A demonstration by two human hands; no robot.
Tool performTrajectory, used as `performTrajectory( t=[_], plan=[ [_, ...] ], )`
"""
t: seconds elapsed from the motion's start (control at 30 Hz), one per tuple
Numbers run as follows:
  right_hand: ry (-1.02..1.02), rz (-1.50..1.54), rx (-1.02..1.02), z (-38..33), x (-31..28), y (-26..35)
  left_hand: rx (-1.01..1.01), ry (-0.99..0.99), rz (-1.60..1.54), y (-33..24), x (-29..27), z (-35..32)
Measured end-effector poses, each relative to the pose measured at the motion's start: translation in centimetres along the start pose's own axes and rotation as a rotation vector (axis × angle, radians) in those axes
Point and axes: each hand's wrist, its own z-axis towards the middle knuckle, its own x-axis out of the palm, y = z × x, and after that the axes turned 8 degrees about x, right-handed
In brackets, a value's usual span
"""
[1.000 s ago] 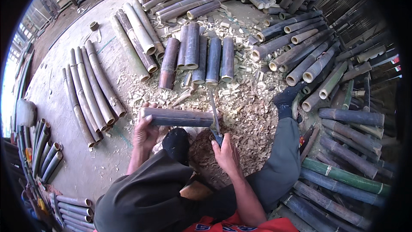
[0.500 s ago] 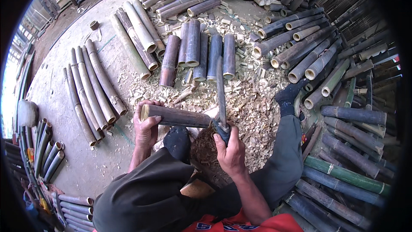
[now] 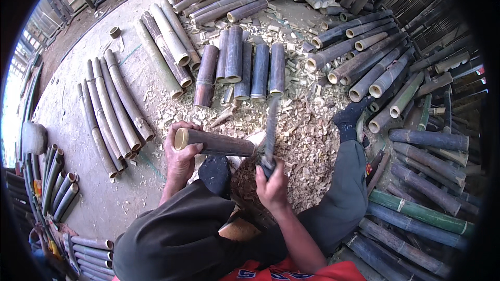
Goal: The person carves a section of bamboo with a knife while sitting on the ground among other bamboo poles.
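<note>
My left hand (image 3: 179,153) is closed around the pale cut end of a short, dark bamboo section (image 3: 221,143). The piece lies nearly level over my foot, its other end toward my right hand. Gripped in my right hand (image 3: 273,184) is the dark handle of a large knife (image 3: 270,130), whose long blade points away from me, blurred by motion. The blade passes just beside the bamboo's right end; I cannot tell whether they touch. A pale object (image 3: 255,140) partly shows behind that end.
Wood chips (image 3: 307,161) cover the ground between my legs. Beyond them several short bamboo sections (image 3: 243,62) lie side by side. Longer poles (image 3: 122,101) rest on the concrete at left. Large bamboo stacks (image 3: 432,171) fill the right side. My feet (image 3: 351,116) are in dark socks.
My right hand and the knife have shifted slightly left, and the blade tip is lower in view. The bamboo's left end has moved a little right with my left hand.
</note>
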Motion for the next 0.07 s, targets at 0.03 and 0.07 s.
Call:
performTrajectory(
  t=[0.03, 0.07],
  plan=[
    [0.025, -0.043, 0.082, 0.3, 1.5, -3.1, 0.009, 0.022, -0.007, 0.6, 0.0, 0.1],
    [0.278, -0.482, 0.260, 1.6, 2.6, -5.2, 0.031, 0.038, -0.001, 0.9, -0.3, 0.2]
  ],
)
